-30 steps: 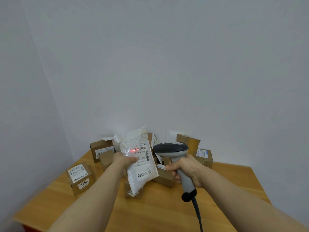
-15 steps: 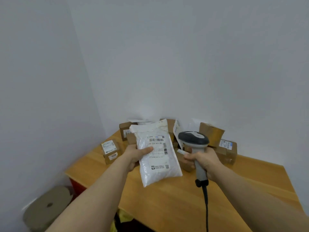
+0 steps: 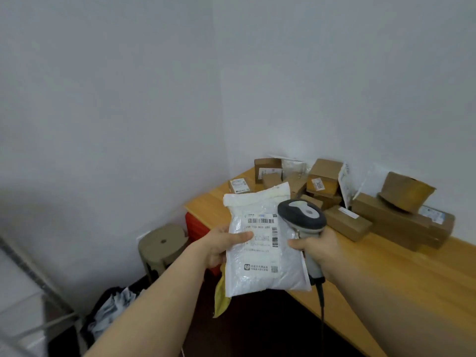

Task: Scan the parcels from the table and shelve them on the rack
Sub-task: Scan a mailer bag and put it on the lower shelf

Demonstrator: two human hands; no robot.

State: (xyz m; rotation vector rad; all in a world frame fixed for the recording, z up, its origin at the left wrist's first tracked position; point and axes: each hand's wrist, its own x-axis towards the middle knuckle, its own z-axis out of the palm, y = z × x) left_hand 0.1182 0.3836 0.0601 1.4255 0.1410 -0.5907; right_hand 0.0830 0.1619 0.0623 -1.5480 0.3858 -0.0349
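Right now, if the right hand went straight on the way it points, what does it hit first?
Most likely the white parcel in the left hand: the right hand, gripping the scanner, points left toward it, thumb apparently at its edge. Depth is unclear.

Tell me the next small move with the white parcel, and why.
Probably carry the white parcel leftward toward what looks like shelving at the frame's edge: the left hand holds it lifted off the table, and the scanner in the right hand throws no beam on its label.
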